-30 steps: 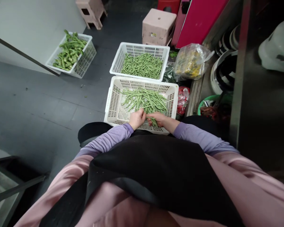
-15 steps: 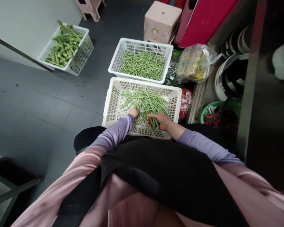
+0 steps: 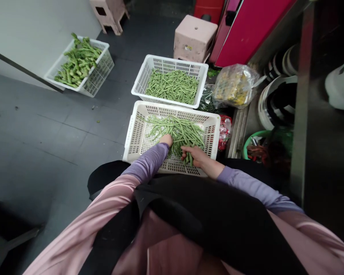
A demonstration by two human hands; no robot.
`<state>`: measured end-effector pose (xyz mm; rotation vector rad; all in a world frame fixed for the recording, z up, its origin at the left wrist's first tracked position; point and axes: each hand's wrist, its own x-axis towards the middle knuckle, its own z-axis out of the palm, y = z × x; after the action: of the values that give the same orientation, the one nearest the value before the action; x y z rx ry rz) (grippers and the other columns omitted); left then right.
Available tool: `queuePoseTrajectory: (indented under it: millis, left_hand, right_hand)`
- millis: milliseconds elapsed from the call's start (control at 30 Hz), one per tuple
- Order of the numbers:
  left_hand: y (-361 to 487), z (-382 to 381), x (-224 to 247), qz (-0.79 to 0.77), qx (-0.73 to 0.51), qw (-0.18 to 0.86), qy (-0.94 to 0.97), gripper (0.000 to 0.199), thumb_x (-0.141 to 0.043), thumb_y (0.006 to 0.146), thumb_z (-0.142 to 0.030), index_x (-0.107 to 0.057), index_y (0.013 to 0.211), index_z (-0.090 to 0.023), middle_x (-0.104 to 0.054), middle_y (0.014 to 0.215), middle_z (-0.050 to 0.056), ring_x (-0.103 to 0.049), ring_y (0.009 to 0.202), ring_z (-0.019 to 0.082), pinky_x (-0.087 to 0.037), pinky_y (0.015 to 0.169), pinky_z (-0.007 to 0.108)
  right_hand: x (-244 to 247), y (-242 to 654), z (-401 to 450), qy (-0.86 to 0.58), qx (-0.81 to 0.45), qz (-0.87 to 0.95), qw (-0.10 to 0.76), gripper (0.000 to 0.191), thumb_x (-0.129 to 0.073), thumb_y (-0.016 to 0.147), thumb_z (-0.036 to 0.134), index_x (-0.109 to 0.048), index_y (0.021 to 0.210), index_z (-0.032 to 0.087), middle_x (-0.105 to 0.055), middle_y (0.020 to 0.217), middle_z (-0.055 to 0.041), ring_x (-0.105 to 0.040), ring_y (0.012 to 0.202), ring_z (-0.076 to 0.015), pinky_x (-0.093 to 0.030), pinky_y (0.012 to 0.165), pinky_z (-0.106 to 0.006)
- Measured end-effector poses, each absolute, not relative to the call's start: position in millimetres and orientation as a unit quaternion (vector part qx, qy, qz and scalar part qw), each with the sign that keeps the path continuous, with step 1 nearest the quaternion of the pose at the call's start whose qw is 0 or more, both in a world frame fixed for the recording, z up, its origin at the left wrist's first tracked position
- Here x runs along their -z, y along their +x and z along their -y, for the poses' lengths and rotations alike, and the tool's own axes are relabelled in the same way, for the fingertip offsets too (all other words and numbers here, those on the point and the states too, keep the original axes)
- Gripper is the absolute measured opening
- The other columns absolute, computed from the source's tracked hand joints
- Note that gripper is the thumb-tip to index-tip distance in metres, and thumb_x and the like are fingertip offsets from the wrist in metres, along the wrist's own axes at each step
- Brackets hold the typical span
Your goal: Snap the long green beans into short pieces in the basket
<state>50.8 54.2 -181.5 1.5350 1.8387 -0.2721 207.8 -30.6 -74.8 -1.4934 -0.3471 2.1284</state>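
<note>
Long green beans [image 3: 186, 128] lie in a loose heap inside the near white plastic basket [image 3: 131, 131], right in front of my body. Wrapped round a small bunch of these beans is my right hand [image 3: 195, 154], at the heap's front right, with bean ends poking out below the fingers. My left hand [image 3: 166, 139] reaches down into the heap's front edge, close to the right one. Its fingers are hidden by the wrist and the beans, so their hold cannot be seen.
Behind stands another white basket [image 3: 200, 91] of shorter bean pieces [image 3: 172, 86]. A third basket [image 3: 99, 72] at left holds thick green stalks [image 3: 77, 65]. Bagged yellow produce [image 3: 232, 88], a green tub [image 3: 246, 147] and a metal counter [image 3: 301, 126] border the right. A pink stool [image 3: 195, 34] is at the back.
My left hand has moved right, closer to my right hand, and dips into the heap. The right hand keeps its bunch. The whole view has shifted slightly downward.
</note>
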Motion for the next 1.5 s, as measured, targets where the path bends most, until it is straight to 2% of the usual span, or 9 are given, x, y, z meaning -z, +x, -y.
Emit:
queuePoseTrajectory:
  millis: [200, 367, 633, 733, 833, 1033, 1233, 1367, 1500]
  left_hand:
    - [51, -34, 149, -0.681, 0.055, 0.378, 0.625, 0.028, -0.049, 0.095, -0.025, -0.074, 0.089, -0.011, -0.074, 0.094, 0.015, -0.068, 0.092, 0.021, -0.047, 0.08, 0.026]
    - [49, 11, 94, -0.603, -0.058, 0.417, 0.677, 0.029, -0.049, 0.093, -0.025, -0.059, 0.066, -0.018, -0.058, 0.063, 0.002, -0.054, 0.066, 0.016, -0.042, 0.068, 0.026]
    - [55, 71, 31, -0.409, -0.063, 0.426, 0.805, 0.021, -0.063, 0.084, -0.021, -0.055, 0.065, -0.021, -0.057, 0.069, 0.003, -0.052, 0.067, 0.018, -0.039, 0.069, 0.029]
    - [45, 72, 29, -0.503, -0.119, 0.497, 0.697, 0.035, -0.071, 0.082, -0.029, -0.049, 0.056, -0.021, -0.046, 0.054, 0.0, -0.045, 0.054, 0.014, -0.038, 0.059, 0.027]
    - [26, 54, 28, -0.564, -0.193, 0.569, 0.567, 0.048, -0.059, 0.091, -0.052, -0.047, 0.056, -0.021, -0.036, 0.045, -0.003, -0.037, 0.043, 0.01, -0.032, 0.048, 0.025]
    - [24, 24, 6, -0.472, -0.395, 0.695, 0.371, 0.036, -0.073, 0.083, -0.048, -0.059, 0.081, -0.015, -0.054, 0.061, -0.004, -0.039, 0.04, 0.004, -0.028, 0.038, 0.02]
    - [32, 25, 5, -0.524, -0.406, 0.667, 0.34, 0.03, -0.07, 0.088, -0.038, -0.057, 0.075, -0.014, -0.058, 0.057, -0.001, -0.05, 0.044, 0.006, -0.04, 0.045, 0.019]
    - [26, 31, 13, -0.56, -0.369, 0.62, 0.407, 0.037, -0.068, 0.088, -0.043, -0.052, 0.067, -0.017, -0.05, 0.05, -0.004, -0.041, 0.038, 0.006, -0.032, 0.04, 0.02]
    - [34, 43, 16, -0.606, -0.348, 0.51, 0.503, 0.041, -0.062, 0.089, -0.046, -0.045, 0.062, -0.019, -0.039, 0.047, -0.007, -0.034, 0.043, 0.007, -0.027, 0.044, 0.022]
  right_hand:
    - [85, 209, 20, -0.597, -0.738, 0.112, 0.292, 0.017, -0.07, 0.077, 0.021, -0.057, 0.066, 0.02, -0.053, 0.047, 0.0024, -0.054, 0.047, -0.0153, -0.046, 0.047, -0.028]
    - [92, 203, 12, -0.589, -0.738, 0.164, 0.285, 0.021, -0.07, 0.08, 0.026, -0.056, 0.066, 0.02, -0.053, 0.048, 0.0028, -0.051, 0.047, -0.0131, -0.043, 0.048, -0.026]
    - [72, 207, 17, -0.481, -0.739, 0.335, 0.333, 0.026, -0.078, 0.075, 0.032, -0.056, 0.069, 0.02, -0.058, 0.061, 0.001, -0.047, 0.05, -0.0112, -0.042, 0.049, -0.027]
    - [54, 216, 19, -0.386, -0.795, 0.361, 0.297, 0.031, -0.081, 0.074, 0.037, -0.055, 0.072, 0.02, -0.056, 0.062, 0.0019, -0.048, 0.05, -0.0108, -0.042, 0.049, -0.026]
    - [43, 225, 20, -0.295, -0.838, 0.374, 0.265, 0.037, -0.083, 0.073, 0.041, -0.054, 0.074, 0.019, -0.053, 0.06, 0.0033, -0.047, 0.049, -0.0098, -0.041, 0.048, -0.025]
    - [47, 226, 25, -0.207, -0.869, 0.399, 0.207, 0.037, -0.08, 0.078, 0.042, -0.053, 0.074, 0.018, -0.046, 0.054, 0.0056, -0.039, 0.045, -0.0079, -0.038, 0.045, -0.023]
    - [42, 228, 25, -0.257, -0.868, 0.358, 0.23, 0.037, -0.077, 0.08, 0.044, -0.053, 0.075, 0.017, -0.043, 0.056, 0.0054, -0.041, 0.047, -0.0083, -0.038, 0.047, -0.023]
    - [40, 228, 26, -0.282, -0.861, 0.345, 0.245, 0.036, -0.075, 0.083, 0.043, -0.052, 0.074, 0.018, -0.046, 0.058, 0.0043, -0.041, 0.047, -0.008, -0.04, 0.047, -0.023]
    - [46, 222, 21, -0.363, -0.808, 0.3, 0.354, 0.028, -0.071, 0.086, 0.035, -0.053, 0.073, 0.018, -0.048, 0.057, 0.0042, -0.042, 0.046, -0.008, -0.043, 0.047, -0.024]
